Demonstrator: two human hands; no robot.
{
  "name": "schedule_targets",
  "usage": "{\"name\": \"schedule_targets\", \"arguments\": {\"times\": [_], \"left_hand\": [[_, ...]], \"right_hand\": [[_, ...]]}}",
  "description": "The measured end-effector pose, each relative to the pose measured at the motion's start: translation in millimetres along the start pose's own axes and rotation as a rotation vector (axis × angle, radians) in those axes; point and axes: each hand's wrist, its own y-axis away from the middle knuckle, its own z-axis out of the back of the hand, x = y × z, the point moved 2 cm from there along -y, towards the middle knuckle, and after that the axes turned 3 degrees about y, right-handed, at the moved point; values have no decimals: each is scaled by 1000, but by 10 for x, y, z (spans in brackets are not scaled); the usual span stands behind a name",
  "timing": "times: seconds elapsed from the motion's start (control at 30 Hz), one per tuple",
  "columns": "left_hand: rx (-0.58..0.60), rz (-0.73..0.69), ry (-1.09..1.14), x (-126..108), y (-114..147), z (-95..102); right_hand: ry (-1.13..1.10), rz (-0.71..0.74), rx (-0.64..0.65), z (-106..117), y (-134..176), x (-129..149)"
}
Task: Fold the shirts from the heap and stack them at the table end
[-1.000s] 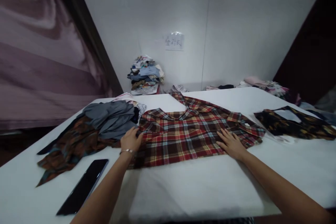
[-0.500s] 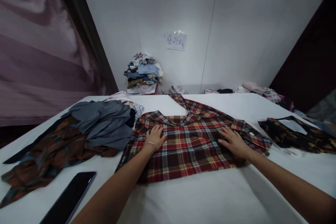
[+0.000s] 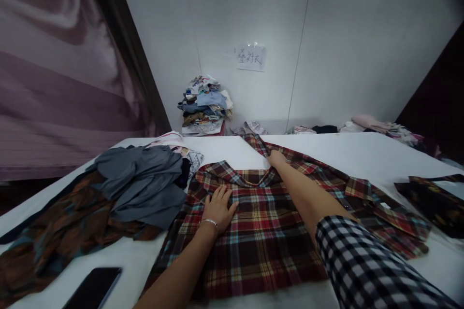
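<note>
A plaid shirt (image 3: 253, 231) in red, brown, yellow and light blue is spread on the white table, its collar toward the far side. My left hand (image 3: 218, 208) lies flat on the shirt's left part below the collar, fingers spread, a bracelet at the wrist. My right arm stretches across the shirt. At its far edge, beside the collar, my right hand (image 3: 277, 158) closes on the fabric; its fingertips are mostly hidden. A sleeve with a cuff and a small white tag runs out to the right.
Left of the shirt lies a heap with a grey garment (image 3: 145, 178) and a brown patterned garment (image 3: 79, 222). A phone (image 3: 94, 289) rests at the near left. A dark floral garment (image 3: 431, 198) lies right. Behind are a clothes stack (image 3: 206, 106) and a paper sign (image 3: 251, 58).
My right hand has left the shirt's right side and reached forward to the fabric by the collar. My left hand stays flat on the shirt. The view has shifted slightly.
</note>
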Motion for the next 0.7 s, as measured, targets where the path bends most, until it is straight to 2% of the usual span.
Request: {"name": "schedule_targets", "arguments": {"times": [0.1,0.17,0.27,0.3,0.33,0.37,0.4,0.43,0.47,0.53,0.6,0.63,0.7], "left_hand": [[-20,0,-5,-6,4,6],[-32,-1,-9,-8,6,4],[-39,-12,-12,-11,5,-2],[-42,-16,-13,-14,3,-1],[-43,-19,-13,-18,0,1],[-44,-21,-12,-23,-4,5],[-45,-23,-13,-28,-7,10],[-45,-26,-14,-34,-11,15],[-45,-28,-17,-39,-13,22],[-45,-30,-23,-48,-15,32],[-42,-30,-25,-53,-15,38],[-41,-30,-26,-55,-15,40],[-40,-30,-29,-56,-13,41]], "right_hand": [[-36,77,-53,98,-24,57],[-54,144,-103,213,126,54],[-54,355,-150,334,710,-104],[-45,525,-139,350,989,-184],[-30,708,-92,357,1285,-275],[-6,875,33,354,1572,-370],[11,1000,163,361,1821,-460],[-4,1042,231,392,2000,-534],[-31,1029,252,443,2096,-579],[-102,884,142,579,2030,-574],[-113,694,3,692,1711,-461],[-79,594,-21,717,1502,-379],[32,387,14,701,1080,-204]]}}
